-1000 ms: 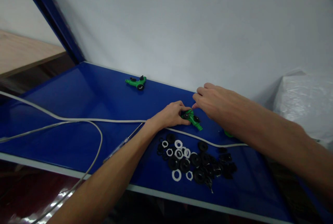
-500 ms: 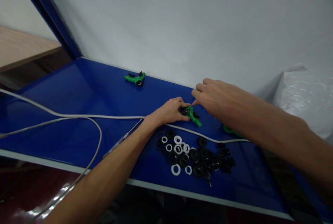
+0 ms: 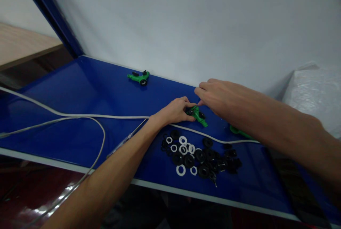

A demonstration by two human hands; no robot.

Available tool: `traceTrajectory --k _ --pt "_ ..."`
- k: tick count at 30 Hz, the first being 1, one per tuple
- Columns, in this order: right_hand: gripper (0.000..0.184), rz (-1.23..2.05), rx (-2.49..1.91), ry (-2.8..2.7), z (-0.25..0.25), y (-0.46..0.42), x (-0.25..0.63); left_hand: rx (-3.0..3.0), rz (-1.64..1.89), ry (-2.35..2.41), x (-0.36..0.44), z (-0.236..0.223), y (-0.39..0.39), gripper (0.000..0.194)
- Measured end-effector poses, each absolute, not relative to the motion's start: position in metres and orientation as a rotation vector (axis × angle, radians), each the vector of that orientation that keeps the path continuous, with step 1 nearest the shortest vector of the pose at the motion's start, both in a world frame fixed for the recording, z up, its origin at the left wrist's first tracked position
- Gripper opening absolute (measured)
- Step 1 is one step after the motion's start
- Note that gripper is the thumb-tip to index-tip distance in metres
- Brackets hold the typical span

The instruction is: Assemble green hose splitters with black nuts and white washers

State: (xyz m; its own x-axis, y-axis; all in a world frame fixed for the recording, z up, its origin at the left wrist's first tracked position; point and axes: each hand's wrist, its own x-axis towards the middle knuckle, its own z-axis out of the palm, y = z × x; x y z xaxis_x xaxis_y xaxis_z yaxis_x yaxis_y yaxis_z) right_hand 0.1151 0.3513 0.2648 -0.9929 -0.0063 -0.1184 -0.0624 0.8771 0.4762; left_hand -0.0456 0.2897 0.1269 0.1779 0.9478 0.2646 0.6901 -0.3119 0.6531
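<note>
My left hand [image 3: 179, 110] is closed around one end of a green Y-shaped hose splitter [image 3: 198, 114] with black levers, holding it against the blue table. Just beyond it, my right hand [image 3: 209, 92] is pinched at the splitter's far end. Whatever lies between its fingertips is too small and hidden to make out. Toward me lies a spread of white rings [image 3: 183, 150] and black rings [image 3: 189, 161], with small black parts [image 3: 231, 161] at its right side. A second green splitter [image 3: 139, 78] rests near the wall.
A pale cable [image 3: 87, 116] runs across the blue table [image 3: 66, 143], passing under my left forearm. Beside that forearm lies a thin screwdriver-like tool [image 3: 128, 138]. A green part [image 3: 241, 133] shows partly under my right forearm. A plastic-wrapped bundle [image 3: 314, 97] stands at the right.
Both hands stay at the green splitter with almost the same grip. The whole view has shifted slightly, and the right hand has crept a little left.
</note>
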Motion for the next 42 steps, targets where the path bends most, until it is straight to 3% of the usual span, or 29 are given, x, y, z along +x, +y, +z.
traceTrajectory --k 14,24,30,42 --pt "0.023 0.677 0.05 3.022 0.268 0.336 0.116 2.101 0.911 1.556 -0.046 0.125 0.289 0.037" --pt "0.017 0.902 -0.057 2.822 0.266 0.353 0.118 2.088 0.886 1.568 -0.046 0.127 0.288 0.035" --pt "0.023 0.842 -0.114 2.907 0.263 0.35 0.115 2.103 0.92 1.551 -0.046 0.124 0.29 0.038" --pt "0.018 0.804 -0.179 2.85 0.265 0.354 0.113 2.085 0.87 1.584 -0.044 0.129 0.288 0.03"
